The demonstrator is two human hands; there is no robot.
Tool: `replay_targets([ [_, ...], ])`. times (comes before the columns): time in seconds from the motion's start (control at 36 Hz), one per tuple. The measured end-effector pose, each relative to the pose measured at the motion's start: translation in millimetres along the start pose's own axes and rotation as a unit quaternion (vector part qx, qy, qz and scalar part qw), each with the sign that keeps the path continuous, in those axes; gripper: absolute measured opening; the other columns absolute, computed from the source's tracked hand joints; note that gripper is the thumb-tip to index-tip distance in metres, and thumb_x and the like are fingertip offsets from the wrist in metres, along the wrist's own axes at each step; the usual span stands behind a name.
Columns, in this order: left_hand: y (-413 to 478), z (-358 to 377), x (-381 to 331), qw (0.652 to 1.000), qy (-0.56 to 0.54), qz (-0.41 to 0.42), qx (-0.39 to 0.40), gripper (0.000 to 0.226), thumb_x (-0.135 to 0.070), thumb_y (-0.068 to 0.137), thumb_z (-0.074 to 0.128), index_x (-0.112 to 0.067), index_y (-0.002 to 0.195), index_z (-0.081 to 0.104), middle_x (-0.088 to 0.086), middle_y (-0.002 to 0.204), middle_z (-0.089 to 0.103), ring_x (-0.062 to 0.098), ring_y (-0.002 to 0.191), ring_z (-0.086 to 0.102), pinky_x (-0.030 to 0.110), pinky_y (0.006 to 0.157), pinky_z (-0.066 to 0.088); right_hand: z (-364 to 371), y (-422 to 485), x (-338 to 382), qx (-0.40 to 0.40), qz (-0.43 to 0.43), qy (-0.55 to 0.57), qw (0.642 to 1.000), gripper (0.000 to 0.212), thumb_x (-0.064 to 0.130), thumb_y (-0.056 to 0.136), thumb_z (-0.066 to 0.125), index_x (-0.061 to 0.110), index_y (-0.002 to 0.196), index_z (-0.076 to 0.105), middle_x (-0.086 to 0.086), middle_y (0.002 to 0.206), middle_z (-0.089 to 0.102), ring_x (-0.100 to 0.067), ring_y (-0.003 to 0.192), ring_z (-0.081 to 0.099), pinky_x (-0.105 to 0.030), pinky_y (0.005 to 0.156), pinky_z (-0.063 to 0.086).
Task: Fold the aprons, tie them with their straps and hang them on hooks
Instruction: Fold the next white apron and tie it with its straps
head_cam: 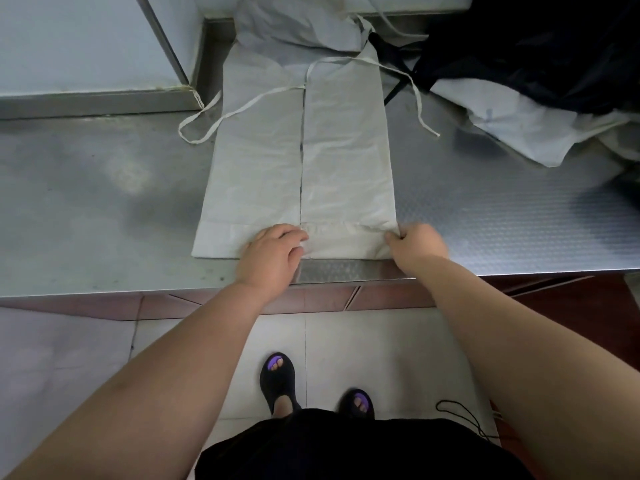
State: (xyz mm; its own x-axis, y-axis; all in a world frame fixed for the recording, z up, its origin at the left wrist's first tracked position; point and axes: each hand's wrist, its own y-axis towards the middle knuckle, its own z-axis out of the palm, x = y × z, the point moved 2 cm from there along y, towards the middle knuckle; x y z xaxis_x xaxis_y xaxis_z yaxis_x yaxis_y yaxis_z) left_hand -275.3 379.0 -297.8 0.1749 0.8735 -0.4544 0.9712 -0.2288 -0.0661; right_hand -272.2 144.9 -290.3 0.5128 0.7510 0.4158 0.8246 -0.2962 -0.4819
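Two hands (270, 252) (417, 244), fingers (393, 239) on apron (346, 161) hem.

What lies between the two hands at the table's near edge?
In the head view, only the hem of the white apron runs from the left hand to the right hand.

Top, right edges cut off dark cloth pile (554, 46). Far end of apron (346, 150) lost in crumpled cloth at top edge. Hem middle hidden under left hand (270, 254).

The apron (346, 161) pinched at its hem is plain off-white. Right of the grip, the grey metal table (502, 209) has a fine dotted pattern. Far beyond, a cloth (536, 46) looks black, maybe navy.
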Motion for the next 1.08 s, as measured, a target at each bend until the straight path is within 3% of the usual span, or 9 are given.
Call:
replay_targets([
  [0.11, -2.0, 2.7, 0.9, 1.0, 0.01, -0.006, 0.009, 0.03, -0.019, 0.095, 0.05, -0.023, 0.122, 0.061, -0.005, 0.131, 0.053, 0.021, 0.123, 0.044, 0.034, 0.099, 0.033, 1.6, 0.4, -1.0, -0.002, 0.064, 0.019, 0.998, 0.02, 0.028, 0.09, 0.046, 0.012, 0.094, 0.057, -0.01, 0.099, 0.061, -0.032, 0.099, 0.057, -0.042, 0.097, 0.042],
  [0.22, -1.6, 2.0, 2.5, 0.999, 0.032, 0.004, 0.022, 0.031, -0.023, 0.095, 0.049, -0.025, 0.125, 0.059, -0.007, 0.133, 0.051, 0.019, 0.124, 0.042, 0.035, 0.098, 0.033, -1.2, -4.4, 2.4, -0.049, 0.079, -0.039, 0.995, 0.02, 0.023, 0.089, 0.047, 0.013, 0.104, 0.054, -0.009, 0.104, 0.062, -0.03, 0.1, 0.055, -0.039, 0.097, 0.037],
  [0.33, -0.1, -1.2, 3.3, 0.999, 0.033, 0.015, 0.031, 0.032, -0.027, 0.093, 0.054, -0.026, 0.125, 0.059, -0.008, 0.131, 0.052, 0.019, 0.123, 0.043, 0.037, 0.098, 0.035, 3.0, -15.4, 21.2, -0.139, -0.168, -0.125, 0.968, 0.018, 0.007, 0.084, 0.048, 0.007, 0.097, 0.06, -0.015, 0.096, 0.063, -0.035, 0.091, 0.057, -0.034, 0.072, 0.037],
  [0.42, 1.0, -4.9, 6.6, 0.998, 0.022, 0.036, 0.036, 0.036, -0.035, 0.091, 0.057, -0.026, 0.125, 0.06, -0.007, 0.129, 0.054, 0.02, 0.121, 0.045, 0.04, 0.099, 0.038, 20.5, -24.2, 44.3, -0.064, -0.325, -0.131, 0.934, 0.029, 0.024, 0.083, 0.047, 0.01, 0.097, 0.068, -0.014, 0.094, 0.064, -0.036, 0.09, 0.06, -0.037, 0.078, 0.04],
  [0.5, 2.9, -12.5, 13.0, 0.995, 0.026, 0.052, 0.077, 0.056, -0.054, 0.081, 0.047, -0.027, 0.13, 0.055, -0.009, 0.133, 0.051, 0.019, 0.123, 0.044, 0.037, 0.101, 0.035, 34.1, -27.3, 54.1, 0.053, -0.301, -0.241, 0.921, 0.046, 0.044, 0.089, 0.049, 0.027, 0.132, 0.05, -0.004, 0.128, 0.047, -0.027, 0.12, 0.045, -0.036, 0.102, 0.026],
  [0.67, 10.6, -30.5, 28.6, 0.987, 0.037, 0.077, 0.134, 0.069, -0.067, 0.071, 0.057, -0.033, 0.131, 0.052, -0.015, 0.137, 0.044, 0.011, 0.128, 0.037, 0.031, 0.104, 0.027, 35.6, -29.4, 57.8, -0.008, -0.302, -0.282, 0.911, 0.041, 0.046, 0.098, 0.033, 0.034, 0.135, 0.044, 0.001, 0.131, 0.047, -0.023, 0.121, 0.047, -0.034, 0.099, 0.027],
  [0.83, 31.7, -47.4, 33.6, 0.967, 0.083, 0.122, 0.208, 0.059, -0.036, 0.08, 0.064, -0.029, 0.136, 0.045, -0.011, 0.139, 0.043, 0.014, 0.126, 0.04, 0.028, 0.101, 0.031, 26.8, -21.6, 76.1, 0.015, -0.24, -0.266, 0.933, 0.04, 0.041, 0.099, 0.025, 0.025, 0.115, 0.058, 0.0, 0.115, 0.053, -0.028, 0.104, 0.056, -0.035, 0.089, 0.035],
  [0.94, 48.5, -57.5, 34.1, 0.962, 0.096, 0.12, 0.224, 0.044, -0.005, 0.08, 0.049, -0.025, 0.119, 0.057, -0.002, 0.123, 0.055, 0.022, 0.112, 0.051, 0.033, 0.092, 0.041, 20.1, -17.4, 79.3, 0.06, -0.211, -0.282, 0.934, 0.033, 0.047, 0.088, 0.048, 0.028, 0.113, 0.057, 0.003, 0.117, 0.045, -0.026, 0.104, 0.054, -0.035, 0.091, 0.038],
  [1.08, 63.4, -68.6, 45.0, 0.968, 0.071, 0.07, 0.229, 0.028, -0.015, 0.088, 0.047, -0.025, 0.11, 0.061, 0.002, 0.109, 0.065, 0.026, 0.102, 0.056, 0.03, 0.079, 0.044, 10.3, -13.1, 87.6, 0.077, -0.196, -0.332, 0.92, 0.036, 0.023, 0.083, 0.052, 0.027, 0.119, 0.054, -0.001, 0.119, 0.053, -0.025, 0.108, 0.053, -0.028, 0.083, 0.036],
])
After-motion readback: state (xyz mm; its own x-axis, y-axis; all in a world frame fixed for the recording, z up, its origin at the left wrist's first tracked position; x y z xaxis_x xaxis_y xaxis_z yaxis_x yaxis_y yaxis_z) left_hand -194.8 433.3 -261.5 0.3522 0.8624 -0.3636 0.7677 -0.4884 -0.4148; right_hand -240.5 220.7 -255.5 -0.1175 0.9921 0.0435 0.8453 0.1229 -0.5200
